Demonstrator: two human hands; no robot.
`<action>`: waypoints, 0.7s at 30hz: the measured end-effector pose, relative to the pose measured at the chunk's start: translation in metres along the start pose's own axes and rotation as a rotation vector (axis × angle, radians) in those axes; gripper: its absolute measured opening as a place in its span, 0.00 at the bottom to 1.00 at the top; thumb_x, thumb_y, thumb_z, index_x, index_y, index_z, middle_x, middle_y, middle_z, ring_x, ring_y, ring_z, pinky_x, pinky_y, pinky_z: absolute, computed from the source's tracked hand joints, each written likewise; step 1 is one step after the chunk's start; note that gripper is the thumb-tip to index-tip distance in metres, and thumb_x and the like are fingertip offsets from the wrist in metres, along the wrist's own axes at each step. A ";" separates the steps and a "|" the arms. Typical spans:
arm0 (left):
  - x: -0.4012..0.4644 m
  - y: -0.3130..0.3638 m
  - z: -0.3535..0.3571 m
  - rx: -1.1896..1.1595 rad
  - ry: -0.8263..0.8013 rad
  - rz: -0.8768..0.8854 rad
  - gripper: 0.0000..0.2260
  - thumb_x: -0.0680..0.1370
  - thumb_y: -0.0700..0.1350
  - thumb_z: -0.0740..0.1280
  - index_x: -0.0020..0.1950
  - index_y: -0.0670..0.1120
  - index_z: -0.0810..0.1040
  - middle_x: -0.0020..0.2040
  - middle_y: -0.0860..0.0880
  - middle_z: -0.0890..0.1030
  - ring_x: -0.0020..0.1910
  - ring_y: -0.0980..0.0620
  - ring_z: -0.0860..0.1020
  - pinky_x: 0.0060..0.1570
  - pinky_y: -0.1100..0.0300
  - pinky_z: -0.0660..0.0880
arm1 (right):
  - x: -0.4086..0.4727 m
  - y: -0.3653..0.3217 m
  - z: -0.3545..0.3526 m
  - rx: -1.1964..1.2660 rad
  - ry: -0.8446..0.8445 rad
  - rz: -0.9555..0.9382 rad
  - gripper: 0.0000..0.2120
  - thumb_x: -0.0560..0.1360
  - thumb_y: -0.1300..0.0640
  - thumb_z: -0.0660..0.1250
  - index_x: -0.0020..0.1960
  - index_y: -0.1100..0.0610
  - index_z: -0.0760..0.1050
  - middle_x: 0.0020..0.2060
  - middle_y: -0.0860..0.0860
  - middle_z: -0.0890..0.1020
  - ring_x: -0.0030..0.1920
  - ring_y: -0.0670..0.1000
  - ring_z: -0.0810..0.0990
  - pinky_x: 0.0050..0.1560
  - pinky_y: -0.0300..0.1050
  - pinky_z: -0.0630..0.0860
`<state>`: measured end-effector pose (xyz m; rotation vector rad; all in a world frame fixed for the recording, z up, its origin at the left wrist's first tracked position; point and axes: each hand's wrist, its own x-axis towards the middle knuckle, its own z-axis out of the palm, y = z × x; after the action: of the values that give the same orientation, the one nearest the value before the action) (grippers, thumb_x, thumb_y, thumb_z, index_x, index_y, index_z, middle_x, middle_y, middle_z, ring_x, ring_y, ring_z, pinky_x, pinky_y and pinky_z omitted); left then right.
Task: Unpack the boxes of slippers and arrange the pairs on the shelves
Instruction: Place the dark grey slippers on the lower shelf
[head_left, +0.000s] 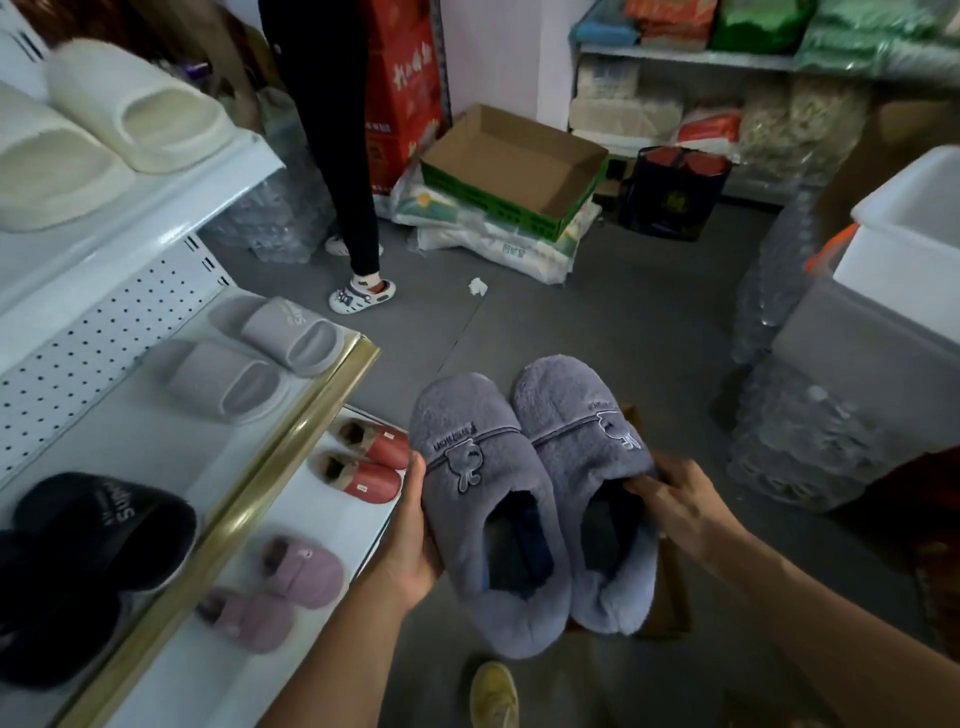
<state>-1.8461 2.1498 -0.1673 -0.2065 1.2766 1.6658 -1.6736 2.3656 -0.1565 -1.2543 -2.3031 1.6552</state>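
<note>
I hold a pair of fluffy grey-blue slippers side by side in front of me, toes pointing away. My left hand (415, 535) grips the left slipper (483, 499) from its outer side and underneath. My right hand (670, 499) pinches the opening edge of the right slipper (582, 441). A brown cardboard box (670, 587) shows partly beneath the slippers. The white shelves (171, 452) to the left carry grey slides (249, 358), a black slide (104, 525), red slippers (369, 462), pink slippers (275, 592) and cream slides (98, 119).
Another person's legs (343, 156) stand by the shelf end. An open cardboard tray (514, 166) lies on bags at the back. Wrapped bottle packs (795, 415) and a white tub (914, 244) stand on the right. My yellow shoe (493, 696) is on the grey floor.
</note>
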 end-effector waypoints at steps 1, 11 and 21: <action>-0.014 -0.004 0.002 -0.008 0.005 0.014 0.32 0.77 0.67 0.56 0.69 0.47 0.76 0.63 0.43 0.81 0.63 0.44 0.79 0.65 0.47 0.72 | -0.008 0.000 -0.003 -0.015 -0.012 -0.016 0.07 0.78 0.60 0.63 0.50 0.58 0.80 0.44 0.53 0.83 0.47 0.51 0.81 0.43 0.41 0.77; -0.167 -0.068 0.007 -0.100 0.051 0.135 0.32 0.77 0.68 0.54 0.69 0.46 0.76 0.64 0.42 0.80 0.64 0.43 0.78 0.69 0.45 0.69 | -0.120 -0.005 -0.021 -0.136 -0.040 -0.258 0.04 0.74 0.57 0.69 0.45 0.56 0.83 0.37 0.51 0.85 0.42 0.50 0.82 0.47 0.55 0.80; -0.312 -0.114 -0.029 -0.268 0.225 0.263 0.30 0.79 0.68 0.53 0.65 0.48 0.79 0.61 0.43 0.82 0.60 0.45 0.81 0.63 0.49 0.73 | -0.190 -0.026 0.020 -0.252 -0.276 -0.431 0.12 0.66 0.43 0.68 0.45 0.47 0.82 0.39 0.49 0.85 0.46 0.54 0.84 0.51 0.59 0.80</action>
<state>-1.6147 1.9381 -0.0538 -0.4120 1.2836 2.0879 -1.5702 2.2293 -0.0677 -0.5093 -2.7575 1.4961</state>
